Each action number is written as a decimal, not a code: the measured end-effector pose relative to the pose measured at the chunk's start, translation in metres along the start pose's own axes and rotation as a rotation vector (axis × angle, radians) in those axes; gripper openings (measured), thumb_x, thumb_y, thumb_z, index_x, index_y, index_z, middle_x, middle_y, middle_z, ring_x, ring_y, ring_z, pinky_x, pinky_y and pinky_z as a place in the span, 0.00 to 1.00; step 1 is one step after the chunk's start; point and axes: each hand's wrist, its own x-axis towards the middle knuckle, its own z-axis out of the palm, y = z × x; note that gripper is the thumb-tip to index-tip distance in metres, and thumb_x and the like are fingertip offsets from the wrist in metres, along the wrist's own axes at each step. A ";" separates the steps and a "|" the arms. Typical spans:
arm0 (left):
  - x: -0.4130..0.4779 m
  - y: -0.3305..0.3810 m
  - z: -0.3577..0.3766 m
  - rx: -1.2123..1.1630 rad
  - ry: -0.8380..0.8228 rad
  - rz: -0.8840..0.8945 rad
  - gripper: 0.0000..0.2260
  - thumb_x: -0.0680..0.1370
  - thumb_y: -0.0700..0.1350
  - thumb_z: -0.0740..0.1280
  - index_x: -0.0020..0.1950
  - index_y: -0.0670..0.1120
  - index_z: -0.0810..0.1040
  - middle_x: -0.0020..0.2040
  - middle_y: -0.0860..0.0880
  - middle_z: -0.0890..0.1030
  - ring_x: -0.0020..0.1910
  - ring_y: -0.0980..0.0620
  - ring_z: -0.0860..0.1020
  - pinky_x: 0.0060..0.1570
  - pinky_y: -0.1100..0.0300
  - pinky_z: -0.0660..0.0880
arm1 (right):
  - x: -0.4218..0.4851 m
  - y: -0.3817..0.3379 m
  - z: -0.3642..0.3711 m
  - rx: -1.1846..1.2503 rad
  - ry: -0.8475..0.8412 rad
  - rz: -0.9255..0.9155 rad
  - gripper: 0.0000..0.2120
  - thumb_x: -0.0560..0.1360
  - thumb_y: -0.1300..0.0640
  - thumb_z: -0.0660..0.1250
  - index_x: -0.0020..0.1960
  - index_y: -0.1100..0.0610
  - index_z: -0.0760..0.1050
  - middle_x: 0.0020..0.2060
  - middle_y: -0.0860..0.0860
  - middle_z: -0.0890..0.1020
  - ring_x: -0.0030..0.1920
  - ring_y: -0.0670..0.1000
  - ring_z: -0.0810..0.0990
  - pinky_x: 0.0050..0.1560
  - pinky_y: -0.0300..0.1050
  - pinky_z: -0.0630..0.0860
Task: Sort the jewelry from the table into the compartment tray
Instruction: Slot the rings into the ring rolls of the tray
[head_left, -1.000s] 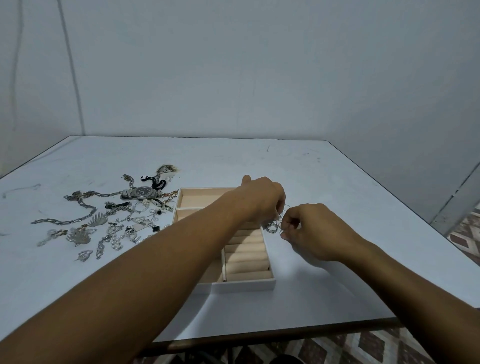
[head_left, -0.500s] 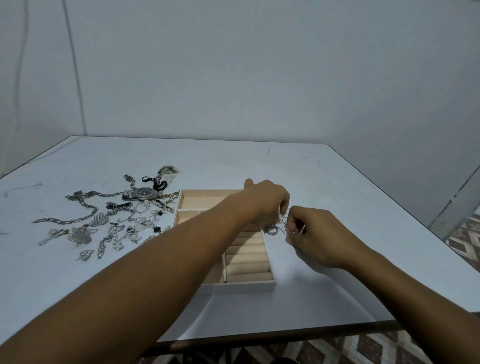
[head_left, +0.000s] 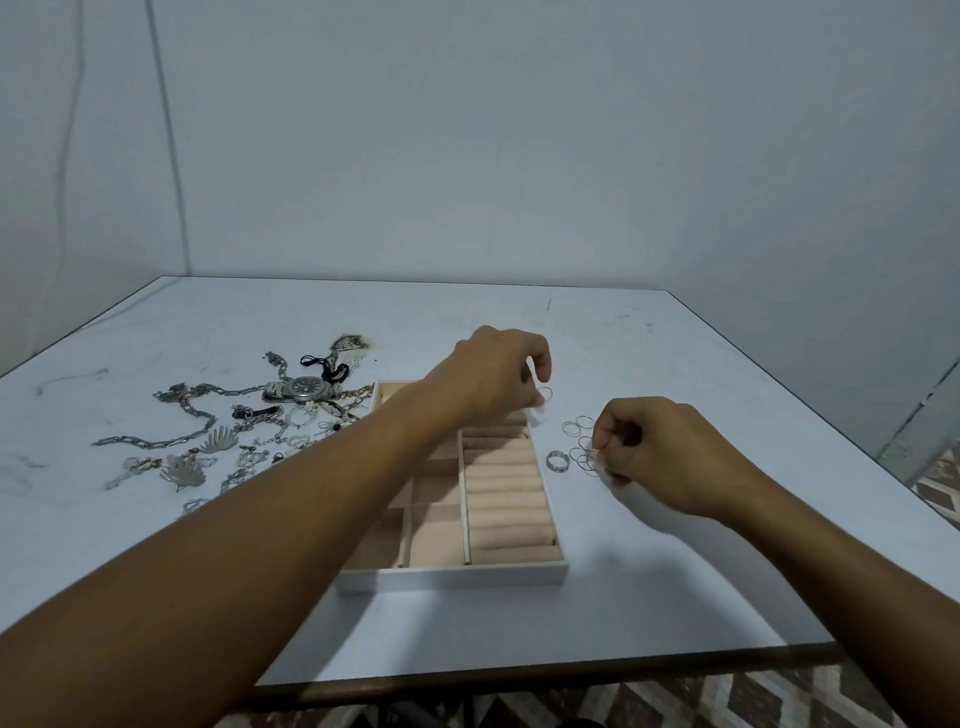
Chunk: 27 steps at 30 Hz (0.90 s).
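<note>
A white compartment tray with beige lining and ring rolls sits mid-table. My left hand hovers over its far right corner, pinching a thin silver ring between thumb and fingers. My right hand rests on the table right of the tray, fingertips closed on thin rings in a small cluster. A wider silver band lies just beside the tray. A pile of silver chains and pendants with a wristwatch lies left of the tray.
The white table ends in a dark front edge near me and a right edge by a patterned floor. A bare wall stands behind. My left forearm crosses above the tray's left compartments.
My left hand has lifted up and away from my right hand, carrying one thin ring. The ring cluster and the wide band now show on the table by my right fingers.
</note>
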 end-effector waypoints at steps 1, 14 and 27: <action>-0.005 -0.004 -0.005 -0.010 0.025 -0.006 0.04 0.74 0.42 0.70 0.46 0.50 0.78 0.34 0.59 0.76 0.44 0.53 0.74 0.50 0.56 0.74 | 0.001 -0.002 0.000 0.018 0.002 -0.001 0.10 0.72 0.66 0.64 0.39 0.53 0.78 0.31 0.49 0.84 0.32 0.44 0.81 0.35 0.29 0.73; -0.050 -0.032 -0.019 -0.042 0.051 -0.060 0.03 0.74 0.45 0.72 0.46 0.51 0.84 0.40 0.55 0.82 0.41 0.59 0.78 0.41 0.66 0.71 | 0.008 -0.027 0.007 0.121 -0.009 -0.025 0.09 0.73 0.66 0.65 0.40 0.54 0.78 0.33 0.52 0.83 0.27 0.40 0.79 0.28 0.25 0.68; -0.054 -0.029 -0.010 -0.010 0.061 -0.045 0.02 0.73 0.47 0.73 0.44 0.51 0.84 0.35 0.57 0.81 0.39 0.58 0.78 0.42 0.66 0.70 | 0.009 -0.031 0.007 0.080 0.011 -0.053 0.10 0.74 0.64 0.67 0.39 0.50 0.79 0.35 0.49 0.83 0.36 0.50 0.81 0.35 0.34 0.71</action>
